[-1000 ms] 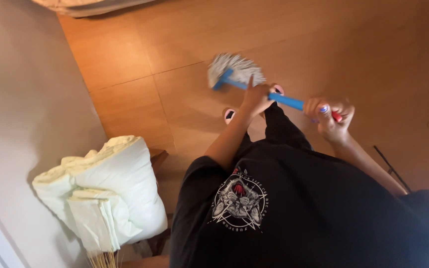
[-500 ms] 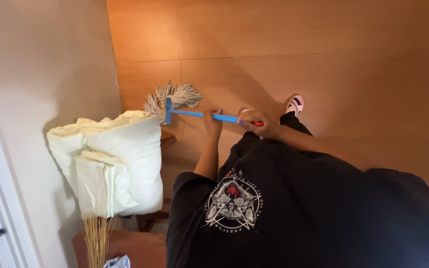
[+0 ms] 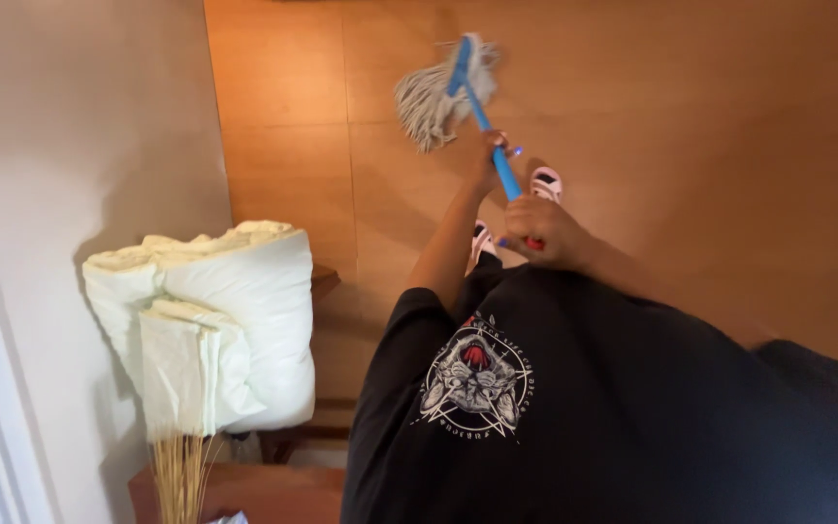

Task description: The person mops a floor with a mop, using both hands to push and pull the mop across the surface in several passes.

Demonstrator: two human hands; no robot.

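Both my hands are clamped on the blue mop handle (image 3: 485,126): my left hand (image 3: 486,162) farther along it, my right hand (image 3: 539,231) near its end. The grey mop head (image 3: 432,95) rests on the far wooden floor (image 3: 691,116). A folded pale duvet (image 3: 215,320) sits at near left.

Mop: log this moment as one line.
left hand gripping blue handle | right hand gripping handle end | mop head on wooden floor | folded bedding by wall
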